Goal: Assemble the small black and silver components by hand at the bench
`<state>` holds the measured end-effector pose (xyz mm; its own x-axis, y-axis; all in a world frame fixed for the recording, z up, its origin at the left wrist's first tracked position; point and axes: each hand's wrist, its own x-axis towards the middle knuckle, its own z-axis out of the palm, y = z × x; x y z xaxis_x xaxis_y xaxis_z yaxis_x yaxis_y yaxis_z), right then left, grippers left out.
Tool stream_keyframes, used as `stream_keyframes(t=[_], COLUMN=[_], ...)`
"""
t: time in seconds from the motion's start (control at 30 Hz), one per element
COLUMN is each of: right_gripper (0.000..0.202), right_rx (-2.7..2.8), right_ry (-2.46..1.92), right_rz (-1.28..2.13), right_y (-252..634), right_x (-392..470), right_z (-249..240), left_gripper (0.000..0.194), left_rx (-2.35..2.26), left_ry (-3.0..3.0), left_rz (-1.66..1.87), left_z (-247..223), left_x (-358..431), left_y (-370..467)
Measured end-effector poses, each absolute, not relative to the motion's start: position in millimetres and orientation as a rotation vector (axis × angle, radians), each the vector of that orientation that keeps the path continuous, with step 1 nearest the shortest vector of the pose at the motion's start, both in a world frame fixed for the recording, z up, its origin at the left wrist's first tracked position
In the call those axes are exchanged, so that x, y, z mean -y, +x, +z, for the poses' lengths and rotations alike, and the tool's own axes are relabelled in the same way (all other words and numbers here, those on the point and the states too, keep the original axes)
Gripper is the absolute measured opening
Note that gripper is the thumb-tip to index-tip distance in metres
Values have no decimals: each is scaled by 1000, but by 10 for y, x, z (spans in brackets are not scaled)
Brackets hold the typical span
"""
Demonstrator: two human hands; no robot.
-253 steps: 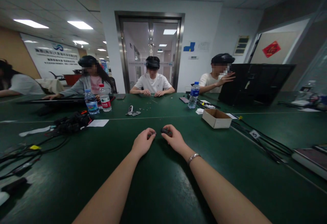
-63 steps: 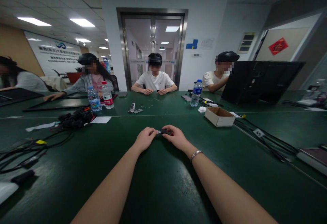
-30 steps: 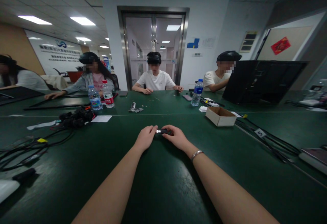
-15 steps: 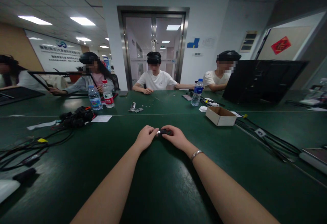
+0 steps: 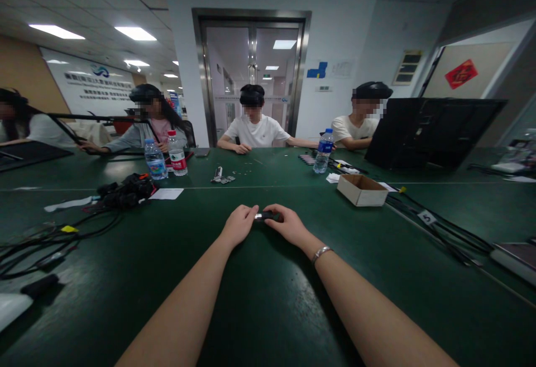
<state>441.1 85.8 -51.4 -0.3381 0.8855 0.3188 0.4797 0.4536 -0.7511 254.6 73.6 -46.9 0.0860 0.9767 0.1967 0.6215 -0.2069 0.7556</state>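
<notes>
A small black-and-silver cylinder [image 5: 263, 216] lies crosswise between my two hands, just over the green table. My left hand [image 5: 239, 225] is closed, with thumb and fingers pinching its silver end. On the other side my right hand [image 5: 286, 223] curls its thumb and fingers round the black end. Silver shows in the short gap beside my left thumb. The cylinder's two ends are partly hidden by my fingers, and its exact kind is too small to make out.
An open cardboard box [image 5: 362, 190] stands right of my hands, near black cables [image 5: 435, 227]. More cables and a black bundle [image 5: 125, 191] lie left. Bottles [image 5: 177, 153] stand farther back. Several people sit across the table, and a black monitor [image 5: 431, 132] is at right.
My left hand has shifted slightly left along the cylinder, and more of its silver part shows between my hands. My right hand has hardly moved.
</notes>
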Motion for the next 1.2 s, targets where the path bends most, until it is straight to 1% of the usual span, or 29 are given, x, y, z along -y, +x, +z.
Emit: stream_keyframes(t=[0.07, 0.17, 0.27, 0.33, 0.6, 0.67, 0.93, 1.2], right_gripper=[29, 28, 28, 28, 29, 29, 30, 29], right_rx=[1937, 1883, 1885, 1902, 1941, 1949, 1962, 1963], right_ry=[-1154, -1168, -1170, -1172, -1136, -1126, -1137, -1142], right_rz=[733, 777, 784, 765, 738, 739, 745, 742], right_y=[4415, 4419, 4417, 4413, 4421, 4425, 4424, 4425], right_x=[-878, -891, -878, -867, -890, -896, -863, -869], right_z=[-534, -544, -529, -515, -548, -557, -517, -527], left_gripper=[42, 35, 26, 23, 49, 52, 57, 55], left_rx=[-1476, -1339, -1273, -1289, -1537, -1552, -1585, -1564], left_ry=[1830, 1753, 1756, 1765, 1957, 1987, 1972, 1964], left_rz=[1060, 1156, 1134, 1094, 945, 925, 873, 884], left_z=[-481, -492, -491, -486, -469, -461, -440, -432], left_x=[-737, -734, -731, -731, -724, -721, -694, -685], left_y=[2535, 2514, 2507, 2513, 2530, 2532, 2542, 2535])
